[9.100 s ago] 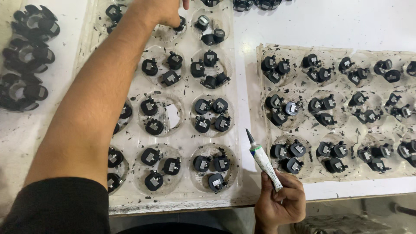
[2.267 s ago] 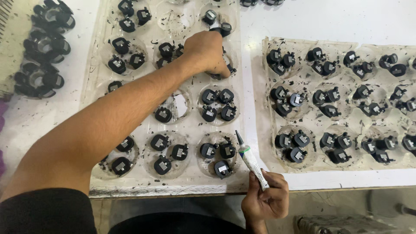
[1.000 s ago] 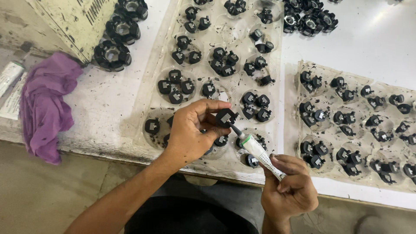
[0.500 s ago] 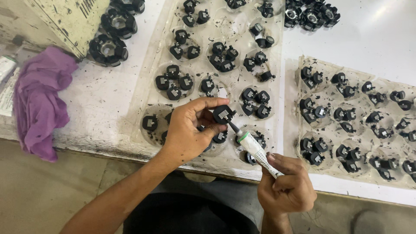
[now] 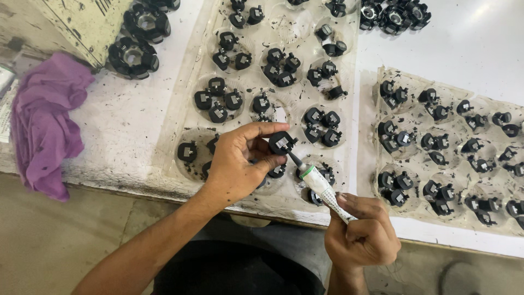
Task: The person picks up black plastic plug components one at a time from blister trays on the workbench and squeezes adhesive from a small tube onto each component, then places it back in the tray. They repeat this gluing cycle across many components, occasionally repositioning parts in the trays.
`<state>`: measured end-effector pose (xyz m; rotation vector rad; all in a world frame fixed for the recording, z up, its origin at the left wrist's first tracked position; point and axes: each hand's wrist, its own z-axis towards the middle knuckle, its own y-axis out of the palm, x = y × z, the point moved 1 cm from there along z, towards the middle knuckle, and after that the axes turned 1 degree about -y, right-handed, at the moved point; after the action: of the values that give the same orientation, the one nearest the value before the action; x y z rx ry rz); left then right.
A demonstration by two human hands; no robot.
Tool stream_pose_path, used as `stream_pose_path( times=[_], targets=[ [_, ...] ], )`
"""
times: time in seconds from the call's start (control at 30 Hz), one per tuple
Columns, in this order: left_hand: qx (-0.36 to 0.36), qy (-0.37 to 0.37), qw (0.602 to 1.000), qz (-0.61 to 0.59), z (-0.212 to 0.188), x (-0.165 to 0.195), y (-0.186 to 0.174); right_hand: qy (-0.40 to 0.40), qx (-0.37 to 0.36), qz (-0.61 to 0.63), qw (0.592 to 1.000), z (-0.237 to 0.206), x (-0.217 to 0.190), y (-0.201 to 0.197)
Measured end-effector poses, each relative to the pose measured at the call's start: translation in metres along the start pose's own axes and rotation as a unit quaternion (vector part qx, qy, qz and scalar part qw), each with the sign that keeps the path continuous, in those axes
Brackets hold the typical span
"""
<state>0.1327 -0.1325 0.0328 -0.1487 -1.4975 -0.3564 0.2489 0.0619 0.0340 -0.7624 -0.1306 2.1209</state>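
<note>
Fingers first: left hand (image 5: 237, 169) pinches a small black plastic part (image 5: 281, 142) between thumb and forefinger, other fingers curled loosely under it. Part sits raised over the near edge of the left clear tray (image 5: 188, 90), not resting in any pocket. Right hand (image 5: 363, 235) is closed in a fist around a white tube with a green collar (image 5: 323, 188); its dark nozzle tip touches the held part from the right. Both hands hang at the near edge of the white table (image 5: 480, 43), right one off the edge. Left tray pockets hold clusters of the same black parts, some partly empty. Right clear tray (image 5: 376, 87) lies just beside, full too. Purple cloth (image 5: 46, 120) drapes the far-left table edge, well apart. Bigger black ring parts (image 5: 134, 54) sit far left, more at far centre (image 5: 393, 13). Bare table shows far right.
</note>
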Motion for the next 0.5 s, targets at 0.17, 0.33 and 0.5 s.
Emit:
stream_pose_path(
  times=[0.17, 0.33, 0.5],
  targets=[
    [0.001, 0.003, 1.000, 0.003, 0.000, -0.003, -0.001, 0.008, 0.000, 0.003, 1.000, -0.002, 0.002, 0.001],
    [0.004, -0.002, 1.000, -0.005, 0.002, -0.009, -0.002, 0.008, -0.006, -0.003, 1.000, -0.003, 0.003, 0.001],
    [-0.001, -0.017, 0.997, -0.074, 0.003, -0.018, 0.002, 0.018, -0.006, 0.003, 1.000, -0.004, 0.004, 0.001]
  ],
)
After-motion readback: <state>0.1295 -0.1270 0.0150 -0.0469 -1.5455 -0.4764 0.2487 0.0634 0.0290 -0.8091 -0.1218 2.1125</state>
